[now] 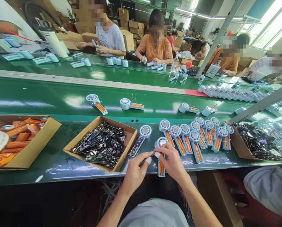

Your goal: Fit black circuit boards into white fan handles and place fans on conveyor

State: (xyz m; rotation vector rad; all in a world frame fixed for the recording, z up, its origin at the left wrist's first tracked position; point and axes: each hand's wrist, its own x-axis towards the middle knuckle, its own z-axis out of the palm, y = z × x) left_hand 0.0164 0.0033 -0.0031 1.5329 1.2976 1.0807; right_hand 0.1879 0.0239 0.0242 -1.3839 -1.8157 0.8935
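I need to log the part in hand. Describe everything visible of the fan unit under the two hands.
The fan unit is a small hand-fan half: a round white head with a grey disc at the top and a long open handle holding an orange battery. It looks plastic. It lies flat at the near edge of the green table, head away from the person. The right hand covers its middle; the left hand brings a thin wire to it.

Glossy green belt (60, 101), smooth, throwing back the lamps. Matt brown cardboard box (125, 149) of dark, shiny circuit boards (100, 146). Pale, smooth plastic fan shell (160, 143) with an orange battery (161, 167) in slick wrap. White cloth tape on a fingertip (148, 160) of the left hand (133, 173).
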